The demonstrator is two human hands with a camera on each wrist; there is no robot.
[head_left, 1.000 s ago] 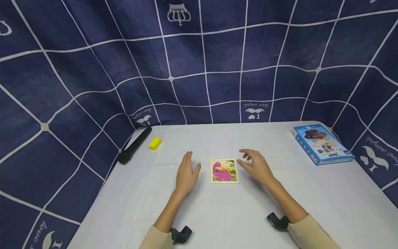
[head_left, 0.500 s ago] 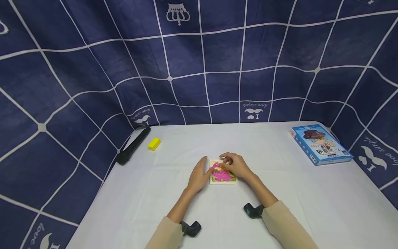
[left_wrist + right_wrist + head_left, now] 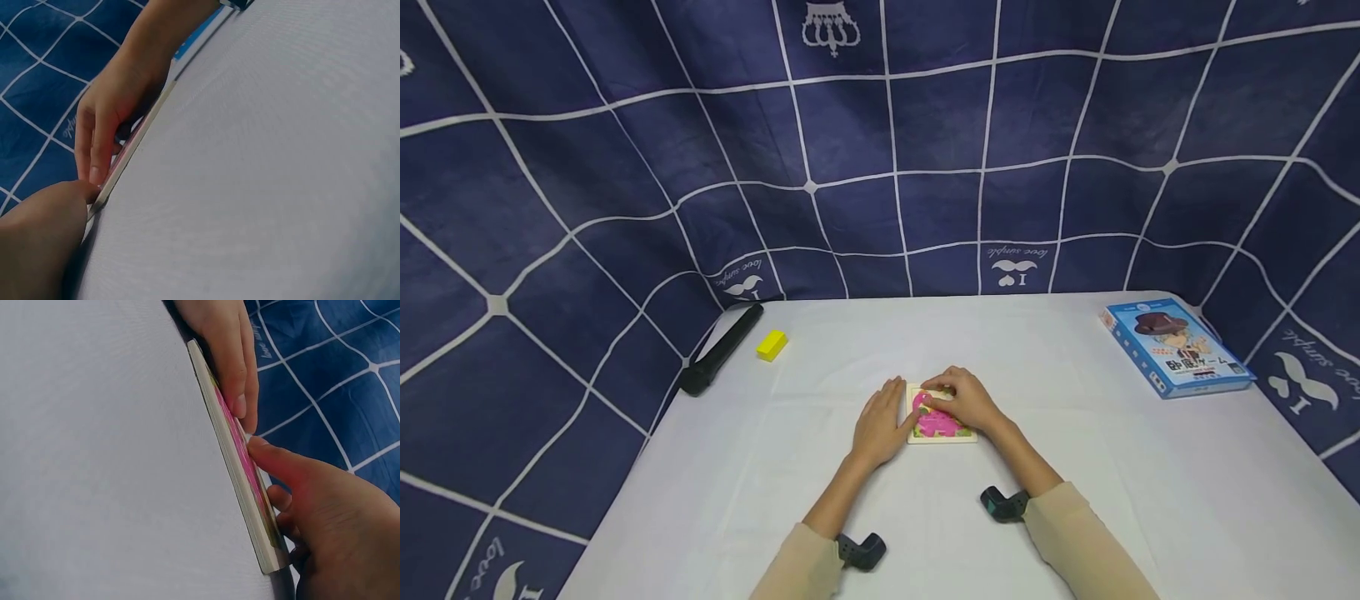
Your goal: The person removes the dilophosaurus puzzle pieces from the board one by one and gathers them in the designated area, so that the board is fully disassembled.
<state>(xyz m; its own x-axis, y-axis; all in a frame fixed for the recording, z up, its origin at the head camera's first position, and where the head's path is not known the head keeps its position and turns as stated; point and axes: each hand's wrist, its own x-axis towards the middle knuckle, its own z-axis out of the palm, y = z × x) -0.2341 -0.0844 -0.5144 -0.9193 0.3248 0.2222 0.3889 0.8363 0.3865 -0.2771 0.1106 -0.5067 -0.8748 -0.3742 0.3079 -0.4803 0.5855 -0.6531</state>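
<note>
A small square picture puzzle (image 3: 943,425) with a pink dinosaur in a pale frame lies flat on the white table. My left hand (image 3: 878,427) is at its left side, fingers extended and side by side, with the thumb on the puzzle's left edge. From the right my right hand (image 3: 968,402) reaches over the upper part, its thumb and bent index finger set a little apart on the picture. In the right wrist view the right thumb (image 3: 275,459) touches the puzzle's face close to the left hand's fingertips. Whether it pinches a piece is hidden.
A blue box (image 3: 1176,346) with a cartoon figure lies at the right rear of the white table (image 3: 1022,333). Toward the left rear are a yellow block (image 3: 772,345) and a black rod-like object (image 3: 722,350). A dark blue gridded curtain (image 3: 940,200) hangs behind.
Both hands have come inward from either side onto the puzzle. In the last half second the right fingertips have shifted slightly left over the dinosaur's head. The puzzle stays in place.
</note>
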